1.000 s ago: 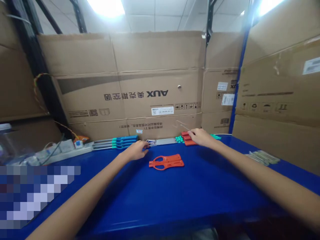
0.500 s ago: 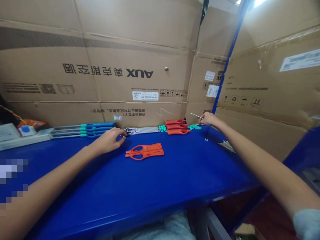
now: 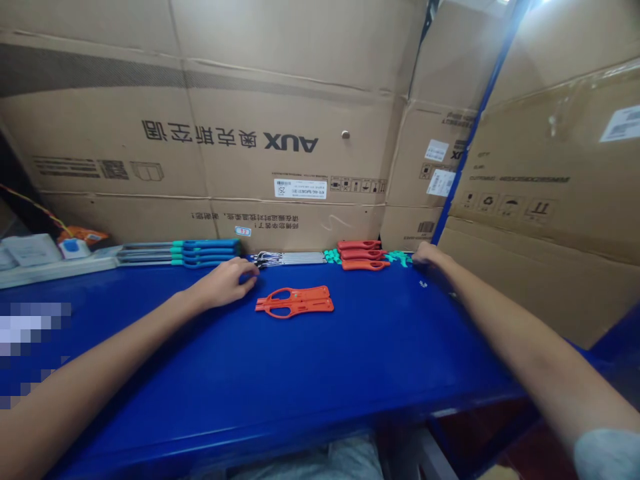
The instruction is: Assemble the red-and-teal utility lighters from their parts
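My left hand rests at the back of the blue table with its fingers curled, at the wire ends of several thin white strips. Whatever sits between its fingertips is too small to make out. My right hand reaches to the table's back right, fingers bunched and pointing down beside small green plastic pieces; its fingertips are mostly hidden. An orange plastic handle shell with two oval openings lies flat between my forearms. Behind it is a stack of red-orange handle shells.
Blue handles with metal rods are stacked at the back left, beside a white power strip. More green pieces lie by the strips. Cardboard walls the back and right of the blue table.
My right hand has lowered to the table's back right, and the thin white rod that stuck out from it no longer shows. My left hand stays by the wire ends. The view has shifted slightly.
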`<state>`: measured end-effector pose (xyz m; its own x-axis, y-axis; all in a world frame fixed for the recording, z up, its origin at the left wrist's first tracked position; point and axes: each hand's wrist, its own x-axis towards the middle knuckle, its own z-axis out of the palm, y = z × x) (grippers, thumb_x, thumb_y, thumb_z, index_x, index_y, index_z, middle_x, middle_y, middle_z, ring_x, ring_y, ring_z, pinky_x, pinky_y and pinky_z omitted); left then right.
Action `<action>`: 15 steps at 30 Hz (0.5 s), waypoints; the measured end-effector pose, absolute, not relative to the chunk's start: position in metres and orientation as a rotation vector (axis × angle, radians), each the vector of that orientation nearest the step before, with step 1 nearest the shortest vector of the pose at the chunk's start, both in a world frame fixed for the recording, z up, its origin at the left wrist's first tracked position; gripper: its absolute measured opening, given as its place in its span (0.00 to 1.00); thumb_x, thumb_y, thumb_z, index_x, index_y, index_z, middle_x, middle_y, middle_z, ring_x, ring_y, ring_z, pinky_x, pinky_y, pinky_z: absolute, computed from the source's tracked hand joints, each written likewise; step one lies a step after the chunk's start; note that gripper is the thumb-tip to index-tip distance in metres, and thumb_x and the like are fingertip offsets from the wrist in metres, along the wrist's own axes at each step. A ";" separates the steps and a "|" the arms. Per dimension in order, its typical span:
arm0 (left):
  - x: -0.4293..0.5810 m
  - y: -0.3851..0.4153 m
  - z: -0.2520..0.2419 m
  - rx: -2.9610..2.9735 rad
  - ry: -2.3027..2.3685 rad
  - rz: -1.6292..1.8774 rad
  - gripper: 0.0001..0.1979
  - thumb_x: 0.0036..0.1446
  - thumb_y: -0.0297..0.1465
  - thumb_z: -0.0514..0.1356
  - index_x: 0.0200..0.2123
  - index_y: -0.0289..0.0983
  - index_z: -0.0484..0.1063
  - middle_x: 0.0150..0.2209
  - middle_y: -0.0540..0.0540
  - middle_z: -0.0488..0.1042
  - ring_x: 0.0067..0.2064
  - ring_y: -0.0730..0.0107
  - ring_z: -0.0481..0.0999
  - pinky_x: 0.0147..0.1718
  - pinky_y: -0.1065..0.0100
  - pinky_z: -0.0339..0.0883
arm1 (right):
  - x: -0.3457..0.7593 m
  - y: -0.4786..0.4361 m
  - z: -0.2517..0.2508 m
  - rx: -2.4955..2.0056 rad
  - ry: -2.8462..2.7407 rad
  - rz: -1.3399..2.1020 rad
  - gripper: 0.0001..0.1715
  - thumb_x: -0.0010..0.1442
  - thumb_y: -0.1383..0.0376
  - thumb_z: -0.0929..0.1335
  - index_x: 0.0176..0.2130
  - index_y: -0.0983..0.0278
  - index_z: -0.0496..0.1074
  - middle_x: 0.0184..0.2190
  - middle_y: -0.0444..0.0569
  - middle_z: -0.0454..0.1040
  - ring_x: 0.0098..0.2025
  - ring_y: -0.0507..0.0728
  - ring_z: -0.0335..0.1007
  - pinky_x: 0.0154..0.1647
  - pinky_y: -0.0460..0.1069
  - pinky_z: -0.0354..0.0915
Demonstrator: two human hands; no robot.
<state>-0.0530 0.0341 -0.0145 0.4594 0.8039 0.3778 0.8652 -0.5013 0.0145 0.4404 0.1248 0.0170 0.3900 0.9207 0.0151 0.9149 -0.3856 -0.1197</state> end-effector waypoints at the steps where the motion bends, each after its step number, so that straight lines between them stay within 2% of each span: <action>1: -0.052 0.034 -0.014 -2.527 -1.458 -0.514 0.18 0.56 0.39 0.49 0.38 0.36 0.74 0.39 0.39 0.77 0.44 0.54 0.76 0.45 0.59 0.69 | 0.440 0.121 0.023 -2.521 -1.681 0.089 0.15 0.51 0.70 0.72 0.39 0.77 0.75 0.30 0.60 0.74 0.34 0.61 0.74 0.30 0.49 0.68; 3: -0.051 0.033 -0.013 -2.525 -1.460 -0.532 0.18 0.55 0.38 0.49 0.39 0.35 0.74 0.39 0.39 0.77 0.44 0.54 0.76 0.45 0.59 0.69 | 0.436 0.111 0.038 -2.490 -1.701 0.107 0.12 0.51 0.70 0.70 0.35 0.77 0.75 0.22 0.54 0.71 0.24 0.58 0.71 0.23 0.49 0.64; 5: -0.050 0.032 -0.013 -2.523 -1.467 -0.558 0.17 0.55 0.37 0.50 0.39 0.35 0.74 0.40 0.39 0.77 0.44 0.54 0.76 0.45 0.59 0.69 | 0.422 0.099 0.053 -2.403 -1.765 0.125 0.09 0.52 0.69 0.69 0.33 0.75 0.75 0.19 0.49 0.68 0.21 0.54 0.66 0.21 0.47 0.62; 8: -0.046 0.028 -0.011 -2.537 -1.450 -0.603 0.16 0.56 0.35 0.51 0.40 0.35 0.74 0.40 0.40 0.77 0.44 0.56 0.76 0.46 0.60 0.69 | 0.380 0.079 0.064 -2.145 -1.951 0.220 0.09 0.56 0.65 0.67 0.33 0.68 0.75 0.21 0.43 0.68 0.21 0.49 0.62 0.23 0.43 0.60; 12: -0.041 0.018 -0.010 -2.589 -1.326 -0.554 0.15 0.59 0.33 0.50 0.42 0.36 0.73 0.41 0.40 0.77 0.45 0.57 0.75 0.45 0.59 0.69 | 0.305 0.057 0.048 -1.426 -2.409 0.288 0.11 0.56 0.61 0.67 0.28 0.67 0.74 0.22 0.43 0.69 0.25 0.49 0.61 0.26 0.44 0.57; 15: -0.035 0.010 -0.010 -2.602 -1.200 -0.534 0.14 0.62 0.34 0.51 0.43 0.36 0.72 0.42 0.40 0.77 0.44 0.58 0.75 0.44 0.59 0.69 | 0.261 0.045 0.024 -1.092 -2.435 0.333 0.13 0.58 0.62 0.65 0.30 0.67 0.75 0.24 0.44 0.72 0.26 0.51 0.63 0.28 0.45 0.58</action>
